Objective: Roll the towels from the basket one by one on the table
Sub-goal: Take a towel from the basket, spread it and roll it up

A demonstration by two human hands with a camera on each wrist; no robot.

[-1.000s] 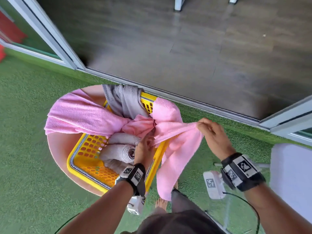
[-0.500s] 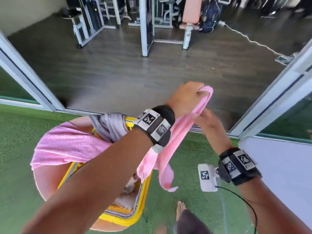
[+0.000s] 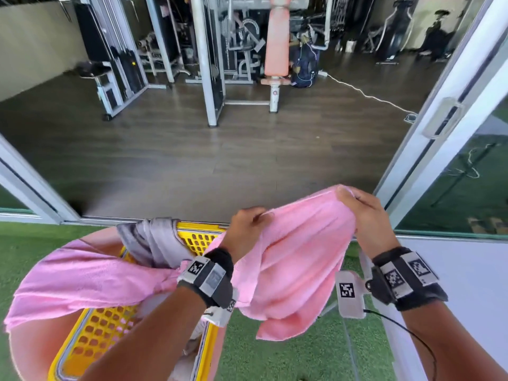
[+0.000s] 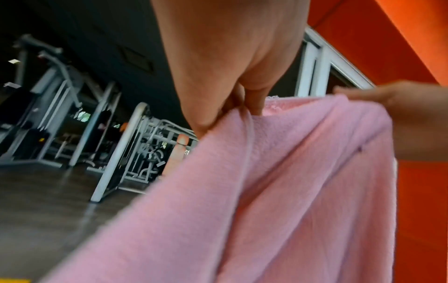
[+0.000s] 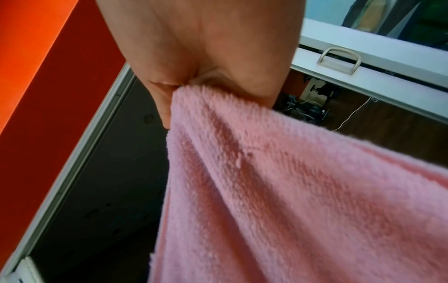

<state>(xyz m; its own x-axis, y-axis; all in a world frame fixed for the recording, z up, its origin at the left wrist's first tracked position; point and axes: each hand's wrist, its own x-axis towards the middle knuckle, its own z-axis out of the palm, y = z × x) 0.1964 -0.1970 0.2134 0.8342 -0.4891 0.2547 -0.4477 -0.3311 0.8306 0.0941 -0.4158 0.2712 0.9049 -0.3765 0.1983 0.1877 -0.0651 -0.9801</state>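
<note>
Above the yellow basket (image 3: 198,239), a pink towel (image 3: 297,265) hangs in the air, its top edge pinched by the left hand (image 3: 244,229) and the right hand (image 3: 362,213), each clamped on a corner. To do this well, I'd draw the hands further apart until the edge is taut, then lay it flat on the worktop before rolling. A second pink towel (image 3: 82,281) and a grey towel (image 3: 154,243) drape over the basket; what lies inside is mostly hidden behind the arms.

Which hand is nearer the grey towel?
Left. The left hand is just right of the grey towel; the right hand is farther right.
</note>
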